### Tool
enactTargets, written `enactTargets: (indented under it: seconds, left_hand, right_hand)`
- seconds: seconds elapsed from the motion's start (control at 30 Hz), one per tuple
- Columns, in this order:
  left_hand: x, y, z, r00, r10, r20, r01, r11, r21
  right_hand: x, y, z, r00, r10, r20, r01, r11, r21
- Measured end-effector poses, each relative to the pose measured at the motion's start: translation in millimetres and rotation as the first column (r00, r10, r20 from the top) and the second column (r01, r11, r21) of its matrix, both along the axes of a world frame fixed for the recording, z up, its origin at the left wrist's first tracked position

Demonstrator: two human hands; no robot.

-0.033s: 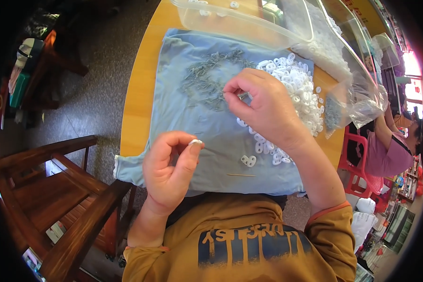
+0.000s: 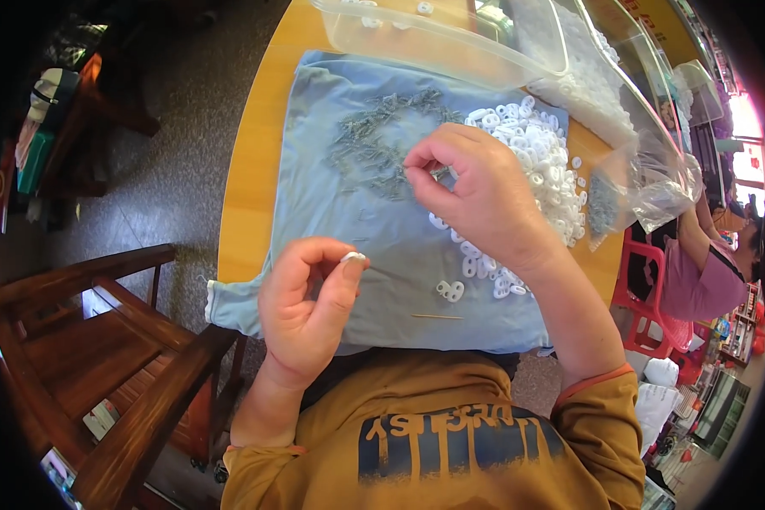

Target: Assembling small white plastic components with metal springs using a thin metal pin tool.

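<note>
Left hand (image 2: pixel 304 302) pinching white piece (image 2: pixel 354 256), right hand (image 2: pixel 484 185) pinched together (contents unclear), spiky grey heap (image 2: pixel 367 127), wrinkled cloth (image 2: pixel 374 293)

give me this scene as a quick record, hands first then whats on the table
left hand: pinches a small white piece
right hand: fingertips together by the grey pieces; anything held is too small to tell
cloth: blue cloth on a yellow-brown table
pile: white pieces beside the right hand
stick: thin wooden stick, near edge of cloth
container: clear tub at the far side
</note>
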State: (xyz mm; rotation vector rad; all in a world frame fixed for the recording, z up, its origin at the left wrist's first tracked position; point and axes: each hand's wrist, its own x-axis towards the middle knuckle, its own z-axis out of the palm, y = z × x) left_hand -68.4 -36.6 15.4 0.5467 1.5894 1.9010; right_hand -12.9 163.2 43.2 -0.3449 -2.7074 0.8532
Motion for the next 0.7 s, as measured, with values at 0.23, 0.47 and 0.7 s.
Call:
enactTargets:
  seconds: [0.23,0.47,0.7]
  left_hand:
    - [-6.7,3.0,-0.7,0.997,0.024,-0.068,-0.021,0.999,0.045]
    - [-4.1,14.4,13.1,0.998,0.053,-0.036,-0.054,0.998,-0.021]
    - [-5.3,27.6,14.8,0.942,-0.062,-0.329,0.045,0.997,-0.061]
  right_hand:
    - [8.5,-16.0,12.9,0.994,-0.009,-0.105,-0.013,0.978,-0.209]
    - [29.5,-28.5,28.6,0.999,-0.016,0.035,0.036,0.721,-0.692]
    - [31.7,-28.6,23.8,1.0,0.017,0.009,-0.007,0.735,-0.679]
